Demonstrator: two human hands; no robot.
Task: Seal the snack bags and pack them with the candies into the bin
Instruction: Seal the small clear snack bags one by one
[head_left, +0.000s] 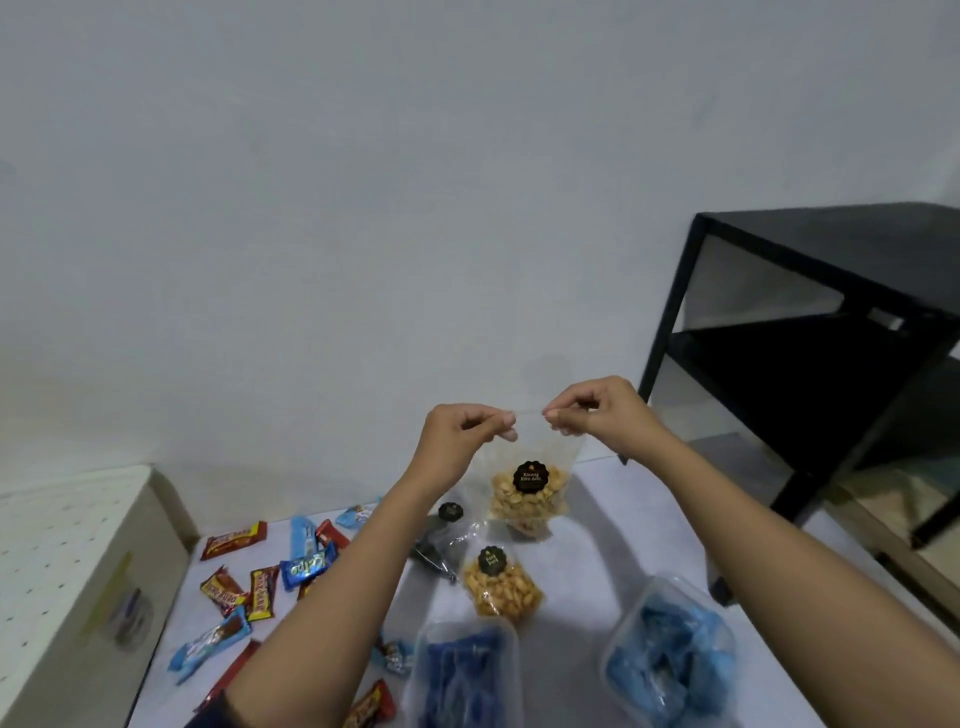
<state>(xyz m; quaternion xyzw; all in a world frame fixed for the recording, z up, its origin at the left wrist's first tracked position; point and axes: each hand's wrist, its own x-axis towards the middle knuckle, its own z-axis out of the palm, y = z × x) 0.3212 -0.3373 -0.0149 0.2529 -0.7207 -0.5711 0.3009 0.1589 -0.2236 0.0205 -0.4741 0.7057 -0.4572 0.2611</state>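
I hold a clear snack bag of nuts (527, 499) with a black round label up above the table. My left hand (462, 436) pinches the left part of its top edge, and my right hand (597, 410) pinches the right part. A second nut bag (501, 590) lies on the white table (597, 535) below it. A third bag with dark contents (441, 543) lies beside my left forearm. Red, yellow and blue candy wrappers (244, 587) are scattered on the table's left side.
Two clear plastic containers with blue contents stand at the near edge, one in the middle (465, 675) and one at the right (670, 660). A black metal shelf (810, 332) stands at the right. A cream perforated box (67, 566) sits at the left.
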